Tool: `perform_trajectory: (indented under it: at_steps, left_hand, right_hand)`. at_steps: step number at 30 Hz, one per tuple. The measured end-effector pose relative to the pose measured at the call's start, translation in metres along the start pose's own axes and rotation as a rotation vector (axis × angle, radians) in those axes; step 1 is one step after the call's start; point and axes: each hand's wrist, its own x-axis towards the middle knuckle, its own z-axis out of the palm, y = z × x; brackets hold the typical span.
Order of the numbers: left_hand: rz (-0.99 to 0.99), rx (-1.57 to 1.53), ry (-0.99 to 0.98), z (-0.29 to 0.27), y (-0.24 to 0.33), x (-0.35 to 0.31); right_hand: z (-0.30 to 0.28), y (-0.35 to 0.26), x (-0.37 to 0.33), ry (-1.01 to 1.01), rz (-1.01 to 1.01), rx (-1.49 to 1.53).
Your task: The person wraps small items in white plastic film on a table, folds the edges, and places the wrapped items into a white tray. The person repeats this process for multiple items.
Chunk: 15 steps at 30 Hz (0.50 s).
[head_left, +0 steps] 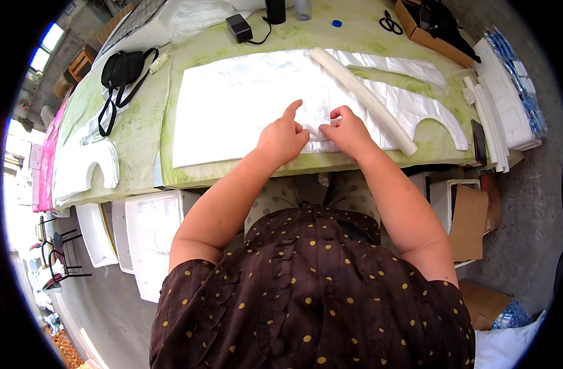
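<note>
A stack of flat white plastic carrier bags (232, 111) lies spread across the green patterned table (140, 141), handles pointing right. My left hand (284, 136) rests on the bags near the front edge, index finger stretched out, the other fingers curled. My right hand (345, 130) sits beside it, fingers pinching the bag film; the two hands nearly touch. A long white tube (362, 98) lies diagonally over the bags just right of my right hand.
A black pouch with strap (122, 71) lies at the left. More white bags (85, 163) sit at the far left. A black adapter (238, 27), scissors (390, 23), a cardboard box (432, 31) stand behind. White bins (149, 237) are under the table.
</note>
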Motion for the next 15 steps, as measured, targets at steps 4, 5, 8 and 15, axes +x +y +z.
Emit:
perform_trajectory:
  at_steps: [4,5,8,15]
  left_hand:
    - [-0.035,-0.005,-0.012,-0.001,-0.002,0.006]
    - [-0.04,-0.013,0.003,-0.001,-0.003,0.006]
    - [-0.052,-0.031,0.038,0.0,-0.004,0.004]
    - [-0.028,-0.059,0.007,-0.004,-0.005,0.005]
  right_hand:
    - [0.006,0.004,-0.006,0.068,-0.096,0.043]
    - [0.008,0.006,-0.008,0.103,-0.147,0.057]
    - [0.009,0.003,-0.014,0.097,-0.23,0.001]
    - [0.007,-0.004,0.004,0.028,-0.256,-0.182]
